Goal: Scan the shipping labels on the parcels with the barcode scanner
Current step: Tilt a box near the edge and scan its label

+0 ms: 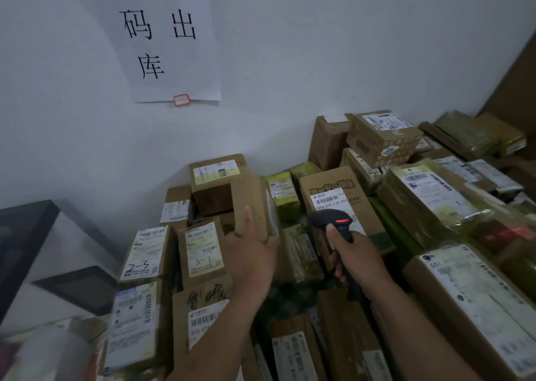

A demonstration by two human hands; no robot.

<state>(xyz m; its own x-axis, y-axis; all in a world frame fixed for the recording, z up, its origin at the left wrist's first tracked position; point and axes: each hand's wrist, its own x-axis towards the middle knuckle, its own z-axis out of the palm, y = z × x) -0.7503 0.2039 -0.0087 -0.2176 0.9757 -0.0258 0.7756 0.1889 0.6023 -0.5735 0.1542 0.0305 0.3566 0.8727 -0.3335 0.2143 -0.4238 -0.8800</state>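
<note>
My left hand [249, 250] grips a small brown cardboard parcel [252, 204] from below, thumb up its front face, holding it tilted above the pile. A white shipping label [272, 215] runs down the parcel's right side, turned toward the scanner. My right hand [352, 257] grips the handle of a black barcode scanner [330, 221] with a red window on its head. The scanner head sits just right of the held parcel, apart from it by a small gap.
Several labelled cardboard boxes and green-wrapped packets cover the surface, among them a box marked 3-1 [203, 253] and one marked 2-3 [143, 253]. A taller stack [380, 140] rises at the back right. A paper sign [162, 38] hangs on the white wall. Dark frames [23, 235] stand at left.
</note>
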